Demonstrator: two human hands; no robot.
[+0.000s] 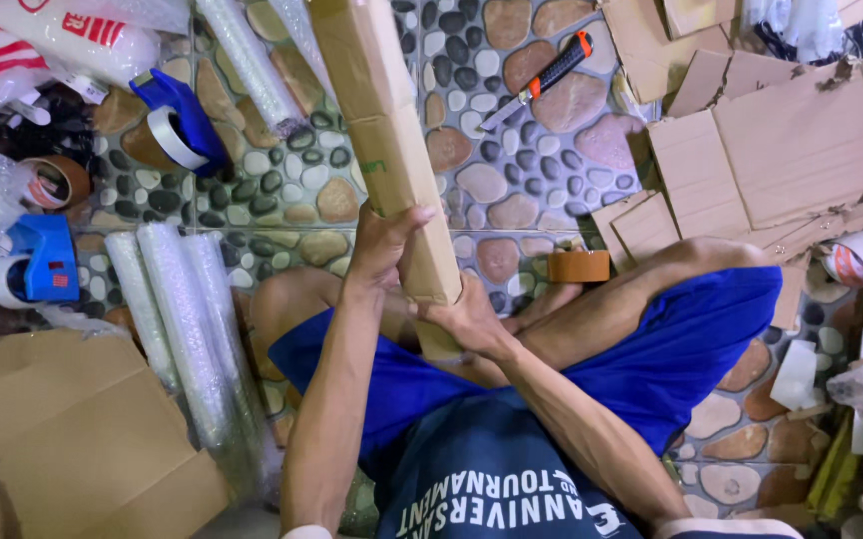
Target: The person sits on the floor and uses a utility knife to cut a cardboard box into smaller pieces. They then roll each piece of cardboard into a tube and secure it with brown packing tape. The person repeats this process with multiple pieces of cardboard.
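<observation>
While you hold the long cardboard package (391,150) upright over your crossed legs, most of its length stands above your hands, and that is where the trouble could start. Its lower end sits between your thighs, and its upper end runs out of the top of the view, so you cannot see where that end is.

Your left hand (383,245) is wrapped around the package's left edge, thumb across the front, grasping it. Your right hand (471,319) is closed around the bottom end, and the fingers seem clenched on it, though part of them is hidden behind the cardboard. Both grips sit low, so I judge that a small slip of either hand could let the package swing or tip forward.

If it falls away from you, it would likely land near the utility knife (543,78) with the orange handle, which lies on the pebble floor (511,190) ahead. If it leans left, it could knock into the bubble-wrap rolls (192,319) beside your knee or the blue tape dispenser (40,262). The brown tape roll (578,266) lies just beside your right shin, near enough to be kicked if you shift. Flattened cardboard sheets (801,150) crowd the right side, which leaves little room there.
</observation>
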